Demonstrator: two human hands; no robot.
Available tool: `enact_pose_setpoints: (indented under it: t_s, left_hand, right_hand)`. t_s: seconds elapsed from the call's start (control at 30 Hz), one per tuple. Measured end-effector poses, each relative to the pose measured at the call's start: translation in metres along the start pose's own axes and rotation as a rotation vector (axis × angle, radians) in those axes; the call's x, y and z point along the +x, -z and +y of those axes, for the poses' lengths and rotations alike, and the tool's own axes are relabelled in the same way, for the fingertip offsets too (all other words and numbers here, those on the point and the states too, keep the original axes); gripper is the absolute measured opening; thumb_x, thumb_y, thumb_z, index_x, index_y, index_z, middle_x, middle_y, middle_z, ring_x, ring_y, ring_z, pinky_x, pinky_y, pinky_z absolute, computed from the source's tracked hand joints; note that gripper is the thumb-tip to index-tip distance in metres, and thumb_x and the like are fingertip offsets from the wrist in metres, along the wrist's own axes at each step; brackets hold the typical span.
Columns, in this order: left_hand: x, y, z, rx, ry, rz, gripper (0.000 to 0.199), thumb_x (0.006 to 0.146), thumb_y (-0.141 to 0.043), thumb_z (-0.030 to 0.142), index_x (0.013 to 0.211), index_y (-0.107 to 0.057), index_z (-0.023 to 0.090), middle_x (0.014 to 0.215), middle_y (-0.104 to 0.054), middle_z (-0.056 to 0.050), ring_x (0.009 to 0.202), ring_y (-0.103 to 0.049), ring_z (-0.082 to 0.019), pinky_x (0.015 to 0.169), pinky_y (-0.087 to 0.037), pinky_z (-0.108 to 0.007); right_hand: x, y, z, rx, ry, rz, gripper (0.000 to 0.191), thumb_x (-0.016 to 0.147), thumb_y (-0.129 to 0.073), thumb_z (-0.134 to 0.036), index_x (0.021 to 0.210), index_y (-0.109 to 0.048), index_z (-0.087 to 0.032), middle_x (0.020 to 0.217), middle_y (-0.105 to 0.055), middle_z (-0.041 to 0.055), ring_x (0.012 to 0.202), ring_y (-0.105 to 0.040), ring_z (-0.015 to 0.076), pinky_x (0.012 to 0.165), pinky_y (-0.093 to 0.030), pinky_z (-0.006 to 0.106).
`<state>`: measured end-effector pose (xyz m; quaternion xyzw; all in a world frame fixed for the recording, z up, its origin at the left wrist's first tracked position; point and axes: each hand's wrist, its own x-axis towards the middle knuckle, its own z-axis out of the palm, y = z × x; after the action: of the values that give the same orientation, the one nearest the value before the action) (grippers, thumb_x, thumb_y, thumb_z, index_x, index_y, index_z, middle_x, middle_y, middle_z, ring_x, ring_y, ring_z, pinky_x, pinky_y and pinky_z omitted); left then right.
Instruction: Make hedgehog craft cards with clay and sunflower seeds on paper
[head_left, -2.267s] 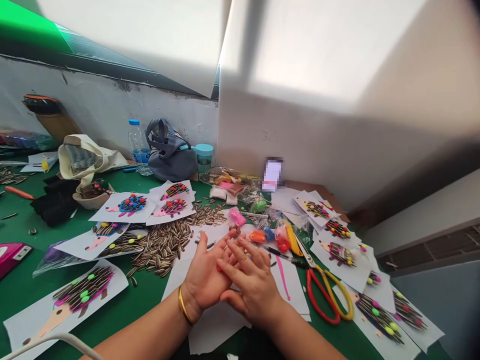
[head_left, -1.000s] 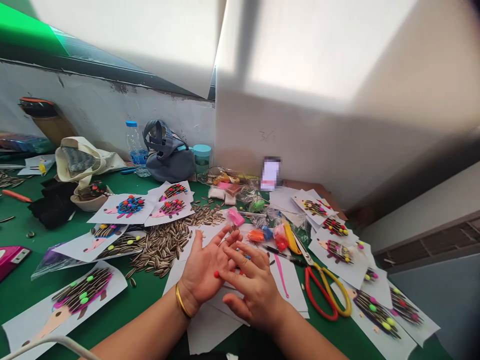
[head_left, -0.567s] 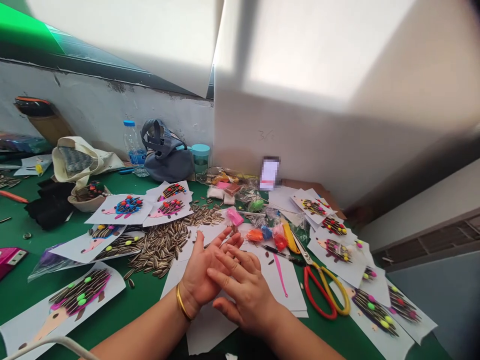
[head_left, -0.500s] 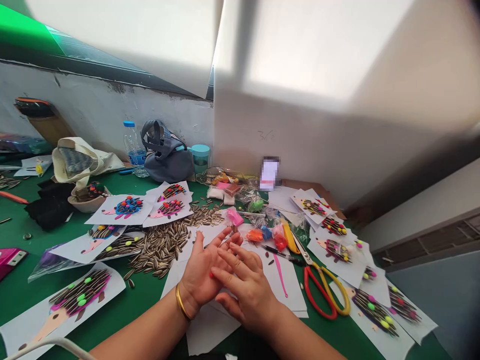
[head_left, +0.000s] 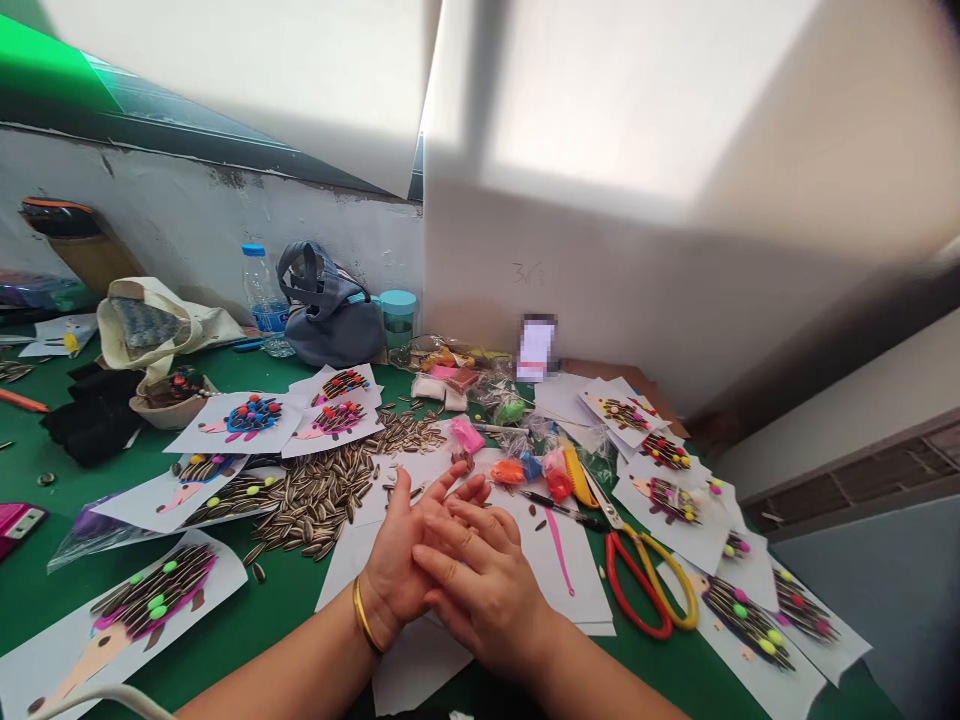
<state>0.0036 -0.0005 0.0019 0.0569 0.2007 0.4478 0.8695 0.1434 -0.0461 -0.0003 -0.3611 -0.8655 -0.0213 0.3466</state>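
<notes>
My left hand (head_left: 416, 560) is palm up with its fingers spread, a gold bangle on the wrist. Across its palm lies my right hand (head_left: 480, 570), palm down with fingers extended. Whatever may be between the palms is hidden. Both hands are over white paper sheets (head_left: 341, 575) at the middle of the green table. Just beyond the fingertips are clay pieces: pink (head_left: 467, 434), orange (head_left: 508, 471) and red (head_left: 556, 474). To the right lie a black pen (head_left: 562, 508) and a thin pink clay strip (head_left: 559, 555).
Sunflower seeds (head_left: 322, 500) are heaped left of the hands. Red and yellow scissors (head_left: 637, 560) lie at right. Hedgehog pictures (head_left: 150, 610) flank both sides. A bottle (head_left: 268, 310), blue bag (head_left: 330, 325), lidded cup (head_left: 398, 322) and phone (head_left: 536, 348) stand behind.
My right hand has shifted over the left palm, and the small red ball seen there before is now covered. The camera view has moved very slightly.
</notes>
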Motion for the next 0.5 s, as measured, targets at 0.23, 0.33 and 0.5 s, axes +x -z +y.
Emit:
enact_pose_setpoints:
  t_s: [0.23,0.33,0.5]
  left_hand:
    - [-0.004,-0.002,-0.011,0.045,0.024,-0.032,0.065,0.092,-0.034,0.067,0.129,-0.054,0.018,0.117,-0.065,-0.016,0.109,-0.064,-0.03,0.095,-0.049,-0.044]
    - [-0.005,-0.007,-0.007,0.049,0.011,-0.031,0.065,0.093,-0.031,0.066,0.127,-0.056,0.016,0.114,-0.065,-0.016,0.104,-0.065,-0.027,0.093,-0.051,-0.041]
    - [0.0,-0.007,0.019,0.135,-0.223,0.098,0.058,0.097,-0.029,0.06,0.118,-0.061,0.017,0.098,-0.066,-0.011,0.086,-0.066,-0.02,0.067,-0.055,-0.029]
  right_hand:
    - [0.0,-0.003,0.0,0.166,-0.078,0.078,0.009,0.091,-0.06,-0.03,0.093,-0.068,-0.027,0.127,-0.066,-0.0014,0.123,-0.05,0.0244,0.102,-0.038,0.042]
    - [-0.001,0.0,0.002,0.23,-0.108,0.1,0.005,0.088,-0.063,-0.025,0.091,-0.067,-0.026,0.121,-0.068,-0.0005,0.121,-0.051,0.0243,0.101,-0.04,0.042]
    - [-0.007,0.008,0.03,0.271,-0.315,0.215,0.009,0.089,-0.064,-0.02,0.095,-0.066,-0.026,0.111,-0.069,0.0029,0.11,-0.057,0.0224,0.098,-0.043,0.041]
